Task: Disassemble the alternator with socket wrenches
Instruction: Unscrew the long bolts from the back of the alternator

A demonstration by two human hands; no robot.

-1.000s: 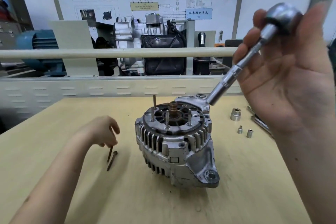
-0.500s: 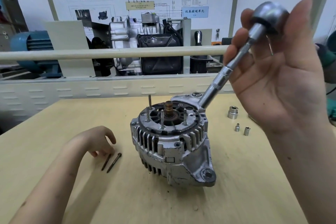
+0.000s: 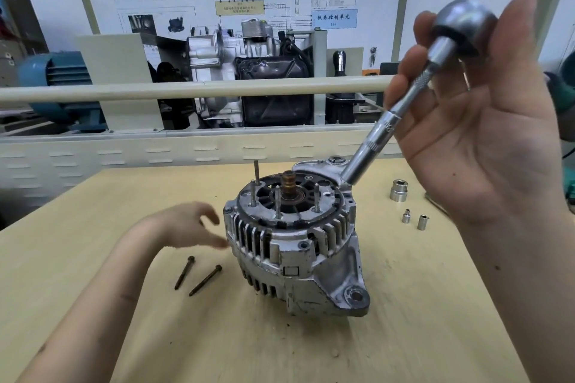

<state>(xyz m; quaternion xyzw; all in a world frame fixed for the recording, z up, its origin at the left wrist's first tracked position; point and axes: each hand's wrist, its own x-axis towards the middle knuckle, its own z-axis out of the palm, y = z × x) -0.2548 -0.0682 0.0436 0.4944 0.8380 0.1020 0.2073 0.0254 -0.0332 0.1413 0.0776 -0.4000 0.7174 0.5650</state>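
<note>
The alternator [image 3: 295, 242] stands near the middle of the worktop [image 3: 435, 320], its shaft [image 3: 288, 183] pointing up and a little toward the back wall. The right hand [image 3: 485, 121] holds the socket wrench [image 3: 404, 102] loosely, fingers [image 3: 404, 71] almost straight behind the bar, thumb beside the round knob. Its long axis slants down-left to a bolt at the housing's rear right edge. To do this step well, I think the socket must sit square on the bolt while the left hand [image 3: 189, 224], fingers loosely curled and holding nothing, steadies the housing. Two removed bolts [image 3: 199, 277] lie just beside it.
</note>
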